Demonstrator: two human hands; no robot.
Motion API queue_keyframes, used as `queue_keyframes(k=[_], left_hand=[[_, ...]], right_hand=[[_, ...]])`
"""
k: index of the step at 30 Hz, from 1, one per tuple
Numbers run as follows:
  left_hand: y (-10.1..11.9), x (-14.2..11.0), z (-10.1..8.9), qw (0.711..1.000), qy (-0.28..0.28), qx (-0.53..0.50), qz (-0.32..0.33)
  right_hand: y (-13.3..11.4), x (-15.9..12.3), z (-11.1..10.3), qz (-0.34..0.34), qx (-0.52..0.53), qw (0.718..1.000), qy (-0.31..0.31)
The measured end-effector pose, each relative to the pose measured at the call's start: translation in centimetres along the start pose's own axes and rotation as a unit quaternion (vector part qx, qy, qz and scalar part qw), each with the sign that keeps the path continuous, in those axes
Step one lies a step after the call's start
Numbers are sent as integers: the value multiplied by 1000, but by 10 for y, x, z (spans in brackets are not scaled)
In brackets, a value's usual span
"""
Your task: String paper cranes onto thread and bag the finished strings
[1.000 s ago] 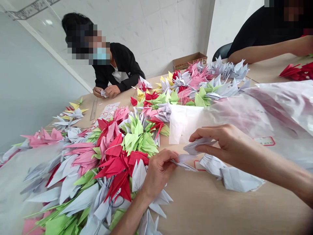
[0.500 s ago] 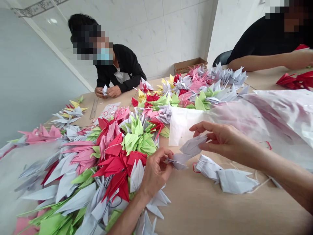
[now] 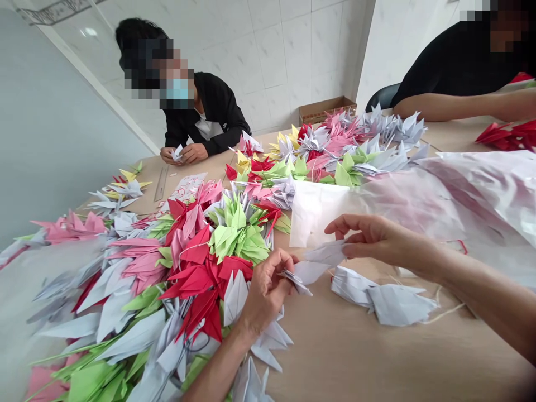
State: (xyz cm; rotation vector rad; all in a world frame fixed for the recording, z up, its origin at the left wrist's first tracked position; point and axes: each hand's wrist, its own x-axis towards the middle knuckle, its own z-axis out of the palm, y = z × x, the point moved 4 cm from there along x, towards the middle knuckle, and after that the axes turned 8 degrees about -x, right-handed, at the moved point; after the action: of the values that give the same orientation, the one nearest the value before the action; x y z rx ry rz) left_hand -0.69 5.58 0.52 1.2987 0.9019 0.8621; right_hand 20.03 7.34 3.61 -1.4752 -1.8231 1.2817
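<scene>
A pale grey-white folded paper crane [image 3: 310, 271] is stretched between my two hands above the table. My left hand [image 3: 268, 287] pinches its near end between thumb and fingers. At the other end, my right hand [image 3: 371, 237] grips a pointed paper flap, with its index finger raised and bent. Below my right hand, more pale folded paper cranes [image 3: 402, 304] lie flat on the table with a thin string beside them. Red folded cranes [image 3: 196, 279] and a light green bunch [image 3: 238, 234] sit just left of my left hand.
A large heap of pink, grey, green and red cranes [image 3: 142, 268] covers the table's left side. Behind my right hand lie a white packet [image 3: 316, 209] and a clear plastic bag [image 3: 494, 195]. Two people sit across the table; one holds folded paper [image 3: 177, 153]. A cardboard box [image 3: 326, 110] stands behind.
My right hand has shifted slightly down, and the paper flap it holds lies flatter. My left hand has barely moved. Across the table, the masked person's hands have changed their hold on the paper.
</scene>
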Motion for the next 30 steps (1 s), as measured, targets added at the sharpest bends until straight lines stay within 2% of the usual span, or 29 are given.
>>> queue_keyframes(k=[3,7,9,12,18,23,25,27,30], left_hand=[[2,-1,0,998,7,64,12],[6,-2,4,980,8,193,53],[6,-2,4,974,19,219,59],[2,-1,1,979,52,192,48],[-3,2,-3,997,60,18,50],[-1,0,-1,997,58,1,55],[0,-1,0,996,63,16,65],[1,-2,-1,993,67,44,89],[2,-3,0,988,64,83,110]], right_hand=[[1,1,-1,-9,-49,999,-4],[-2,1,-3,-36,-81,996,0],[-7,-1,-4,-44,-87,995,2],[-13,-6,-4,-48,-120,992,-9],[-16,-13,0,-70,-275,959,3],[-19,-24,10,-143,-303,938,-93],[-23,-27,13,-156,-295,936,-110],[-28,-25,13,-152,-295,941,-71],[-33,-19,15,-127,-299,945,38]])
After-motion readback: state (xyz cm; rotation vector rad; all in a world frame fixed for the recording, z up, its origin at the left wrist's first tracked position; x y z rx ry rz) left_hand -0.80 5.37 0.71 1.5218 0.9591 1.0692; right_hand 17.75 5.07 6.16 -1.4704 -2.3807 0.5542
